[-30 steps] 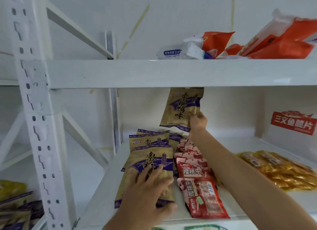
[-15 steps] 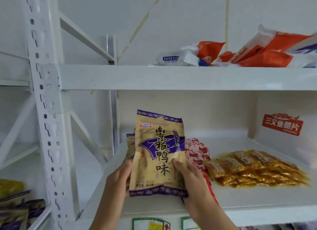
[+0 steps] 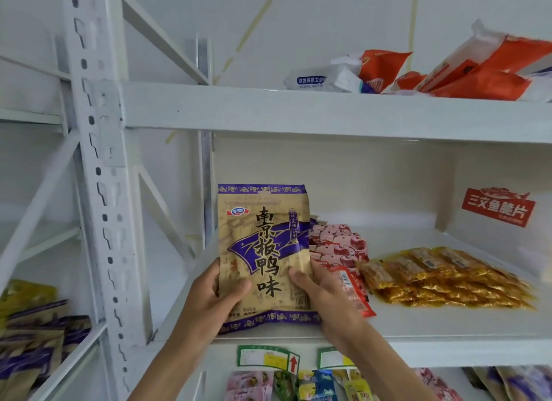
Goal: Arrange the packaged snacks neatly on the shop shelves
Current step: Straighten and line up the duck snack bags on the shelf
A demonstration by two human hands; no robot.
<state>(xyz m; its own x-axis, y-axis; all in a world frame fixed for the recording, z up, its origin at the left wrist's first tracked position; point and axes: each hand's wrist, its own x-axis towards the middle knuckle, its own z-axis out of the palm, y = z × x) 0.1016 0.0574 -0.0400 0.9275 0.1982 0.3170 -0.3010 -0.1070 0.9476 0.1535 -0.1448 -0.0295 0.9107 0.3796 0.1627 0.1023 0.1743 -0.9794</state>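
Note:
A tan and purple snack packet stands upright at the front left of the middle shelf. My left hand grips its lower left edge, thumb across the front. My right hand grips its lower right edge. Just behind it, more purple-trimmed packets peek out. To its right lies a row of red and pink packets, and further right a spread of golden packets.
The upper shelf carries orange and white bags. A white upright post stands at the left, with purple packets on the neighbouring rack. A white box with a red label stands at the back right. More snacks fill the shelf below.
A second ago my right hand held one packet up at the back while my left pressed on the flat pile. Since then both hands have brought a packet upright at the shelf front.

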